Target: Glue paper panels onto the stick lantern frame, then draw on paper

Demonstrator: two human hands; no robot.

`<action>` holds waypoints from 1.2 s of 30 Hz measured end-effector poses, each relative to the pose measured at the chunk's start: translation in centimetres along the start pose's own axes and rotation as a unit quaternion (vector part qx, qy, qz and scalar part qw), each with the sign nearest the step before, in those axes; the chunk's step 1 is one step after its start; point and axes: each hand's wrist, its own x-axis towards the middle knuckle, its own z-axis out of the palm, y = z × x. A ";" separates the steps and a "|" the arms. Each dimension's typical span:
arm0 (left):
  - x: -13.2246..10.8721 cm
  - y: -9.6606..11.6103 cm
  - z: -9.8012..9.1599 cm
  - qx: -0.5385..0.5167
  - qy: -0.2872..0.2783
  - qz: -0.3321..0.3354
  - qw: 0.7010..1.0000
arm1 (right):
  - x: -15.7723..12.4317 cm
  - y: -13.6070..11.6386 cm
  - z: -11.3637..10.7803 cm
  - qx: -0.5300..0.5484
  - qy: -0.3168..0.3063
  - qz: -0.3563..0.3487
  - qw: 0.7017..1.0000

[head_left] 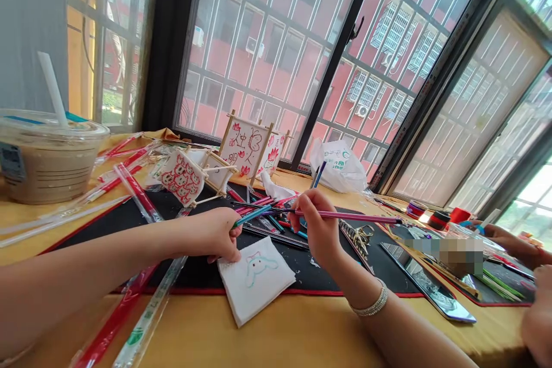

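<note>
A folded white paper napkin [264, 293] lies on the near edge of the black mat, bearing a drawn teal outline of a long-eared animal face. My left hand [219, 236] is closed on a teal marker pen [253, 214], and its fingertips touch the napkin's upper left corner. Just right of it, above the mat, my right hand [317, 224] is closed around a long purple-pink marker pen [357, 217] pointing right. Blue pen ends [319, 172] stick up behind the right fingers; whether they are held I cannot tell. More pens [276, 221] lie in a pile behind both hands.
Two stick-framed paper lanterns, one small [183, 178] and one tall [245, 146], stand behind the pens. A drink cup [47, 161] is at left, a phone [426, 284] at right. Plastic-wrapped strips [150, 293] cross the mat [107, 236]. Another person's hand [513, 241] is far right.
</note>
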 end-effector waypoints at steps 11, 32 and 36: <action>1.2 -1.4 -0.5 0.019 0.040 0.024 0.999 | 2.5 -0.3 -2.1 -0.178 -0.030 0.031 0.983; 0.3 0.1 0.7 0.062 0.028 0.047 0.997 | -1.4 2.0 3.0 -0.184 -0.188 0.072 0.962; 0.2 0.2 0.8 0.074 0.028 0.043 0.996 | -1.6 2.0 3.2 -0.200 -0.211 0.056 0.955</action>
